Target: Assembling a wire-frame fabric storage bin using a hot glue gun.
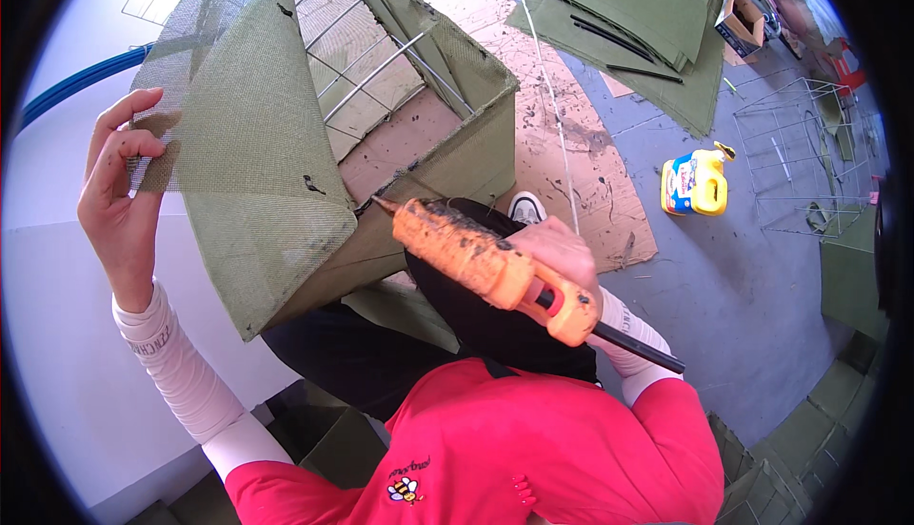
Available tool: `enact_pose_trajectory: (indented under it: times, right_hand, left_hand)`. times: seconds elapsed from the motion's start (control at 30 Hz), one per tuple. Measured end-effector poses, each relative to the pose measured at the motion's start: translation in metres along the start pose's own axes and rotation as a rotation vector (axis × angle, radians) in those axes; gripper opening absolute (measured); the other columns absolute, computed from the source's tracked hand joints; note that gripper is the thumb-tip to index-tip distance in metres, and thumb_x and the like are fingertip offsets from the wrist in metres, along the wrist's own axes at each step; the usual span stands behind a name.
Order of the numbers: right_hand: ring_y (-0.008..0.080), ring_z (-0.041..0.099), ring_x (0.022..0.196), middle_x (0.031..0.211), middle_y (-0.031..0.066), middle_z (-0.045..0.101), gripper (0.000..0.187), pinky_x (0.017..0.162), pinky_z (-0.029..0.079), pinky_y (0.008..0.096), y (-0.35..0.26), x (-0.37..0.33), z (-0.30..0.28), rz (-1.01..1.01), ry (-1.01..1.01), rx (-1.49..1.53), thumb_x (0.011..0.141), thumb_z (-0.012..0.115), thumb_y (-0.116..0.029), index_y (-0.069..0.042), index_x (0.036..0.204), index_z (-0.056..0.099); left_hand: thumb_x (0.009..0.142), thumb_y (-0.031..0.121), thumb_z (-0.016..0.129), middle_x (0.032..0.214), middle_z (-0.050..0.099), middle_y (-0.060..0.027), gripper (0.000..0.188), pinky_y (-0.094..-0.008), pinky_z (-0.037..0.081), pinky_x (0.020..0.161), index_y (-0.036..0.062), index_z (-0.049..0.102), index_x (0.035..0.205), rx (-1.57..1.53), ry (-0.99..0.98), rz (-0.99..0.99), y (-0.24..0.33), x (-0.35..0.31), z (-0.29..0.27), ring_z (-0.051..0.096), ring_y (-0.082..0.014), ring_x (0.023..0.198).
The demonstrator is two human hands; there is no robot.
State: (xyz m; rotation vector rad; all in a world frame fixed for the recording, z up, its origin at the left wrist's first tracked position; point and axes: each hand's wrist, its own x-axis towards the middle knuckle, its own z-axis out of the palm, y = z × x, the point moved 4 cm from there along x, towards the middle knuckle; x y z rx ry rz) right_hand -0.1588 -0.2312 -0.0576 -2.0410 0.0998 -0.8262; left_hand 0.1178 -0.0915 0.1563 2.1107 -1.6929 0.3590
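Observation:
My left hand [124, 178] is raised at the left, its curled fingers pinching the outer edge of a green mesh flap [252, 135]. The flap hangs folded back from an open box-shaped frame [476, 135] of metal wire covered in the same green fabric. Dark smears of adhesive dot the flap. My right hand [562, 251] is wrapped around an orange caulking gun [457, 251], stained with black residue. Its nozzle [384, 203] points up and left, close to the box's near corner where flap and side meet; whether it touches cannot be told.
Brown cardboard [609, 211] lies under the box. Green fabric sheets [619, 11] with thin black strips are stacked at the far right. A yellow jug [695, 180] stands on the grey floor near a bare wire frame [800, 158]. A white wall [86, 335] rises at left.

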Motion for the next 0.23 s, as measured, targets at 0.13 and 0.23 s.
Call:
enact_pose_trajectory:
  times: [0.13,0.23]
  right_hand:
    - [0.0220,0.063,0.073,0.078,0.0074,0.063,0.035,0.069,0.044,0.0319,-0.0008,-0.0023,0.0012,0.018,0.005,0.006,0.061,0.077,-0.018,-0.002,0.088,0.061]
    - [0.0223,0.063,0.074,0.079,0.0072,0.064,0.035,0.071,0.044,0.0328,0.0008,-0.0042,-0.0059,0.052,0.048,-0.012,0.062,0.077,-0.020,-0.002,0.088,0.061]
  left_hand:
    - [0.070,-0.014,0.058,0.115,0.056,-0.0114,0.020,-0.0299,0.049,0.086,0.0046,0.056,0.077,0.001,0.002,-0.007,-0.0003,-0.0010,-0.0002,0.055,-0.0226,0.107]
    - [0.072,-0.013,0.057,0.116,0.056,-0.0119,0.018,-0.0301,0.048,0.087,0.0043,0.056,0.077,-0.012,-0.006,-0.020,-0.0020,-0.0017,0.0001,0.055,-0.0230,0.107]
